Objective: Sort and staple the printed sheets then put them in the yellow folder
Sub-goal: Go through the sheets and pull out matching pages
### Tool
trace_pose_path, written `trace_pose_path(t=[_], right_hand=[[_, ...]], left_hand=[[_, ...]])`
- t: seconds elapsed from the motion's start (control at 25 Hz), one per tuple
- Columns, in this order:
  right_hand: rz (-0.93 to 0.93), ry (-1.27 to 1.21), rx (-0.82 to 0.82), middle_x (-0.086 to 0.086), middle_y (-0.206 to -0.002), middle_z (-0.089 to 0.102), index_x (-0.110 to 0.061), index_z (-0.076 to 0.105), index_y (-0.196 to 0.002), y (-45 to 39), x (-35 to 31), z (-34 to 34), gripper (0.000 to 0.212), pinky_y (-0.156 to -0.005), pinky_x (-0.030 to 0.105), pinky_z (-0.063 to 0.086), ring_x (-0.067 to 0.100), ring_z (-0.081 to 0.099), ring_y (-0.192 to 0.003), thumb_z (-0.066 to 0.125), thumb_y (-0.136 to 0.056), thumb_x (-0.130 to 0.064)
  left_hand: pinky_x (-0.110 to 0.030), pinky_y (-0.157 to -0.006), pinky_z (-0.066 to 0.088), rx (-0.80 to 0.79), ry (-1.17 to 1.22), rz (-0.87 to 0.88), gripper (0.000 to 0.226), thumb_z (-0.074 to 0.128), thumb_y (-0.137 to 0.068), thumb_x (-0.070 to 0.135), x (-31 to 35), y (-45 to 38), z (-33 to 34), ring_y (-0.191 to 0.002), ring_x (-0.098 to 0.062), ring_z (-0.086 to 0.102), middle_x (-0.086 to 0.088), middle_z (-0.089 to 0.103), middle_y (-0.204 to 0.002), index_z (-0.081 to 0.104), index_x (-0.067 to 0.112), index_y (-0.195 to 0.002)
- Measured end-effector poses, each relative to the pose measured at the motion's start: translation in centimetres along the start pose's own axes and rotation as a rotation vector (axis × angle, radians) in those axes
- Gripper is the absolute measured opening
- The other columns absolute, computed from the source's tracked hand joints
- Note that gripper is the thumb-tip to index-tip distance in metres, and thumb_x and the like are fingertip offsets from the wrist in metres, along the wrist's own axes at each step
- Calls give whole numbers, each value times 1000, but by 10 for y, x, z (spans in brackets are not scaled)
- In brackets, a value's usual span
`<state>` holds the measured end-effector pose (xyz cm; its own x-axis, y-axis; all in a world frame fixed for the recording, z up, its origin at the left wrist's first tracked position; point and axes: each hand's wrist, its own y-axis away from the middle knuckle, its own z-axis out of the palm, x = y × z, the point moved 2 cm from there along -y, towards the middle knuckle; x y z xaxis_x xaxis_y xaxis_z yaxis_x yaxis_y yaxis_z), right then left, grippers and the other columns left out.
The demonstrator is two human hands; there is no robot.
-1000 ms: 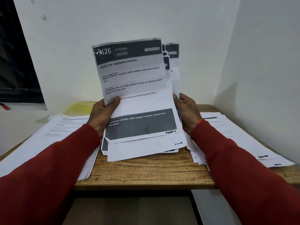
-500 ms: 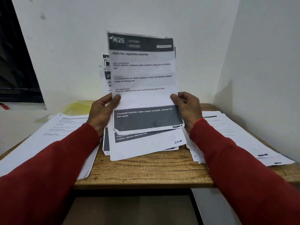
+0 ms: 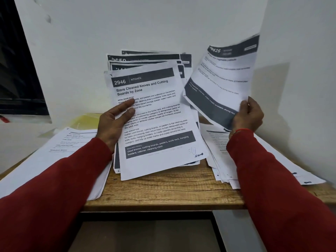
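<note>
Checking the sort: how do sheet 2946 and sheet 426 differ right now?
Sheet 2946 fronts the fanned stack under the left hand; sheet 426 is alone, pinched by the right hand. 2946 reads sharply; 426 is blurred and tilted rightward. Both carry dark KITCHEN headers.

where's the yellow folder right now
Head view, left of centre: the yellow folder lies at the desk's back, beside the left hand, behind the left paper pile.
</note>
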<state>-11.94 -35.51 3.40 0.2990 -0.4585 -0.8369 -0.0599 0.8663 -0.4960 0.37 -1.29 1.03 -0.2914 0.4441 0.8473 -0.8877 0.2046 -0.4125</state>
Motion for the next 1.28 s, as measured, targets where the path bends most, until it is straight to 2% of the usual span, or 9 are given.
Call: trace_pose_path(t=[0.2, 0.32, 0.4, 0.6, 0.72, 0.8, 0.92, 1.12, 1.28], right_hand=[[-61, 61, 30, 0, -94, 64, -4, 71, -113, 3, -1, -2, 28, -92, 16, 45, 11, 54, -89, 52, -94, -12], [-19, 26, 108, 5, -117, 69, -3, 67, -121, -4, 0, -9, 30, -86, -3, 35, 11, 59, -106, 52, -96, -9], [20, 10, 135, 7, -126, 66, -4, 65, -125, -9, 2, -12, 31, -83, -7, 29, 15, 59, -117, 51, -97, -10], [52, 3, 172, 3, -112, 70, -4, 68, -118, -13, 6, -15, 28, -76, -7, 31, 15, 62, -102, 51, -96, -8], [105, -42, 132, 2, -115, 69, -6, 68, -121, -14, 10, -13, 29, -92, 8, 45, 12, 63, -102, 54, -95, -9], [144, -114, 17, 5, -113, 69, -5, 68, -121, -12, 12, -3, 30, -97, 21, 49, 13, 64, -100, 58, -93, -9], [184, -241, -275, 3, -96, 67, -2, 68, -117, 12, 5, 21, 27, -86, 26, 50, 10, 60, -82, 62, -92, -5], [338, -397, -799, 10, -90, 74, -16, 69, -103, 74, -22, 39, 17, -76, 37, 56, 23, 67, -75, 58, -95, -5], [395, -445, -966, 13, -88, 74, -18, 66, -103, 92, -34, 35, 15, -69, 38, 59, 25, 69, -70, 56, -97, -9]], left_hand=[[-37, -94, 56, -3, 8, 4, 29, 71, -87, 6, 2, 0, 1, -107, -21, 69, -2, 74, -116, 74, 21, -112], [-33, -89, 58, -6, 14, 17, 28, 70, -87, 5, 2, 1, 1, -102, -19, 70, -1, 75, -111, 74, 19, -111], [-29, -84, 59, -4, 13, 29, 28, 70, -87, 4, 3, 2, 1, -98, -15, 70, 2, 76, -108, 72, 17, -112], [-35, -93, 57, 2, 4, 23, 27, 70, -87, 4, 3, 1, 1, -102, -17, 69, 2, 76, -108, 73, 18, -110], [-36, -93, 57, -1, 9, 22, 26, 70, -87, 3, 3, 1, 2, -103, -19, 69, 2, 76, -109, 74, 18, -108], [-36, -92, 57, 1, 8, 21, 26, 70, -87, 3, 3, 1, 1, -102, -19, 69, 1, 76, -109, 74, 19, -107], [-35, -90, 58, 2, 8, 24, 25, 70, -86, 3, 2, 0, 0, -102, -20, 69, -1, 75, -110, 75, 20, -105], [-34, -91, 57, 29, -19, 50, 26, 70, -88, 5, -1, -2, -2, -108, -23, 68, -5, 72, -118, 72, 17, -111], [-39, -91, 58, -3, 4, 37, 37, 67, -90, 4, -5, -5, -5, -116, -26, 65, -4, 67, -129, 65, 18, -124]])
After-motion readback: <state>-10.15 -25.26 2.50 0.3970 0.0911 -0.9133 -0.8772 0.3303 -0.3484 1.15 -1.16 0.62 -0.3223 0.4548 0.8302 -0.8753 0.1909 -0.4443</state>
